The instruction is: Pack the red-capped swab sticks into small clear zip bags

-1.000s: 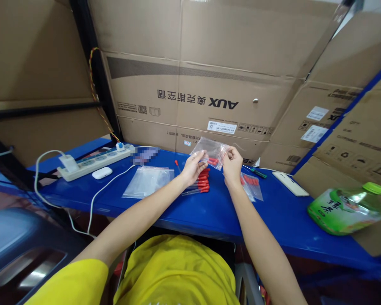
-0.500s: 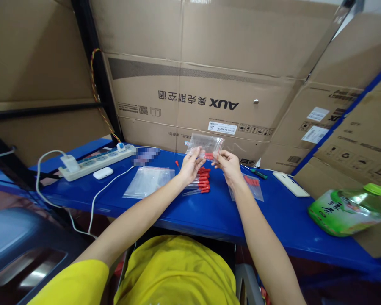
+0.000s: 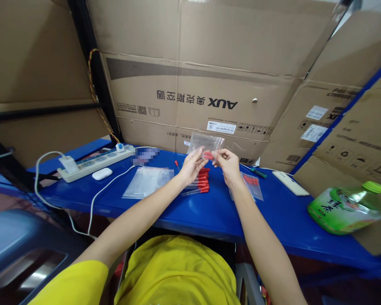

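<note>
Both my hands hold up a small clear zip bag [image 3: 205, 144] with red-capped pieces inside, above the blue table [image 3: 209, 212]. My left hand [image 3: 192, 165] pinches its lower left edge and my right hand [image 3: 228, 163] pinches its lower right edge. Under my hands lies a row of several clear tubes with red caps [image 3: 200, 183]. A filled bag with red pieces [image 3: 252, 184] lies just right of my right hand. A stack of empty clear bags [image 3: 147, 181] lies to the left.
A white power strip [image 3: 95, 162] with cables and a white earbud case [image 3: 102, 173] sit at the left. A white phone [image 3: 289, 182], a small green screwdriver [image 3: 258, 172] and a green bottle [image 3: 346, 209] lie at the right. Cardboard boxes [image 3: 190, 84] wall off the back.
The bag has turned from tilted to more upright and shifted slightly left. My right hand has moved in closer to my left along the bag's lower edge.
</note>
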Demonstrator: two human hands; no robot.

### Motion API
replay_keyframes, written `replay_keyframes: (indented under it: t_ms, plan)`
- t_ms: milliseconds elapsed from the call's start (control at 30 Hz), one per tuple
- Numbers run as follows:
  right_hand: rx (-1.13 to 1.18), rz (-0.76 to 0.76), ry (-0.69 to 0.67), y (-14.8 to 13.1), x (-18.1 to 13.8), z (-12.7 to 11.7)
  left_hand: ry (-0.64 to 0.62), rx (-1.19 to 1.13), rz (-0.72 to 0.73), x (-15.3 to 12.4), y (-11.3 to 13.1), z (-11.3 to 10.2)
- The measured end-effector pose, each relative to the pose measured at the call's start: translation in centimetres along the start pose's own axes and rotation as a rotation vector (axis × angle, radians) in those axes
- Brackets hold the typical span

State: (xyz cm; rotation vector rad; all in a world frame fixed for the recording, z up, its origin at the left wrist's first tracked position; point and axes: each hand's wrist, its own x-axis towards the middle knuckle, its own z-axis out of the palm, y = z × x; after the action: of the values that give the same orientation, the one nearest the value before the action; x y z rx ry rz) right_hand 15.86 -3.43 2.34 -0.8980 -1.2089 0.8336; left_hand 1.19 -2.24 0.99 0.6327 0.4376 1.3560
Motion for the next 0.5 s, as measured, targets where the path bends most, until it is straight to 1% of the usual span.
replay_keyframes:
  t_ms: [200, 267, 333, 400, 433, 500]
  plan:
    - [-0.031, 0.006, -0.038, -0.4, -0.3, 0.2, 0.017, -0.037, -0.036, 0.2, -0.2, -0.1]
    - [-0.031, 0.018, -0.039, -0.6, -0.3, 0.1, 0.018, -0.033, -0.021, 0.4, -0.1, 0.0]
    - [-0.050, 0.008, -0.047, -0.9, -0.2, -0.3, 0.028, -0.040, 0.028, 0.7, 0.3, -0.1]
    - [-0.137, -0.042, -0.080, -1.3, -0.1, -0.9, 0.057, -0.078, 0.096, 1.2, 0.9, -0.2]
    - [-0.217, -0.076, -0.117, -1.5, -0.1, -1.4, 0.078, -0.108, 0.129, 1.5, 1.2, -0.4]
    - [-0.419, -0.107, -0.245, -1.9, -0.3, -2.2, 0.122, -0.171, 0.181, 2.0, 1.9, -0.7]
